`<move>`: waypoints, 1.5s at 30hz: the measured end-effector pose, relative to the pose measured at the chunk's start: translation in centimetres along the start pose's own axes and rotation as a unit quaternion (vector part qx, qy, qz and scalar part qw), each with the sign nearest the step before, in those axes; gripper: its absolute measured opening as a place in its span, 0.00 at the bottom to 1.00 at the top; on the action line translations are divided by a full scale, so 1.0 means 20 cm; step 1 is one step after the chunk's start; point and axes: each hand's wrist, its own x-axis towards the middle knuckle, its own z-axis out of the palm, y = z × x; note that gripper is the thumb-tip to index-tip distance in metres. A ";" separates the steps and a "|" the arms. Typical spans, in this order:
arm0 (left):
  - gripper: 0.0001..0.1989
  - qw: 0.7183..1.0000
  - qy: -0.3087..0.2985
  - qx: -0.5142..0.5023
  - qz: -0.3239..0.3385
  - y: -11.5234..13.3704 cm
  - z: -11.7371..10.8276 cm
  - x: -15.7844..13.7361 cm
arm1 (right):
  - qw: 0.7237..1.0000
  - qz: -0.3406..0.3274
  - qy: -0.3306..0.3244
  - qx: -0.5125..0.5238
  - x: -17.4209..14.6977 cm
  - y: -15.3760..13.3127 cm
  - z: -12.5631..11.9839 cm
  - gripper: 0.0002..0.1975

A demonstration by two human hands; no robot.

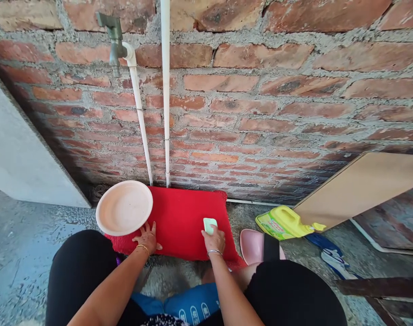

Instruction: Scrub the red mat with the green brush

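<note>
On the red cloth (pixel 186 213), the right hand (pixel 215 241) grips a green soap bar (pixel 209 222), while the left hand (pixel 148 239), spread and empty near the basin (pixel 125 208), seemingly steadies the fabric.

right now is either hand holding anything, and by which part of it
The right hand holds the pale green, rounded rectangular block by its near end. The left hand holds nothing, resting spread on the red cloth.

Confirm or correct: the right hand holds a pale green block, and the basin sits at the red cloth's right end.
Wrong end: the head view shows the basin at the left end of the red cloth. The right hand holds a pale green block.
</note>
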 end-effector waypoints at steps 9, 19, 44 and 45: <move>0.55 1.000 0.006 0.012 0.007 0.00 0.00 0.00 | 0.977 -0.203 -0.070 0.007 -0.23 -0.11 0.03 0.21; 0.57 1.000 -0.007 0.005 0.020 0.00 -0.01 0.01 | 0.996 0.085 0.018 0.006 -0.07 0.25 -0.14 0.24; 0.56 0.999 0.010 -0.002 0.031 -0.01 -0.01 -0.01 | 0.991 -0.130 -0.010 0.028 -0.15 0.02 0.02 0.21; 0.56 0.999 0.014 -0.006 0.030 -0.02 -0.01 -0.01 | 0.981 -0.189 -0.027 0.022 -0.18 -0.05 0.06 0.20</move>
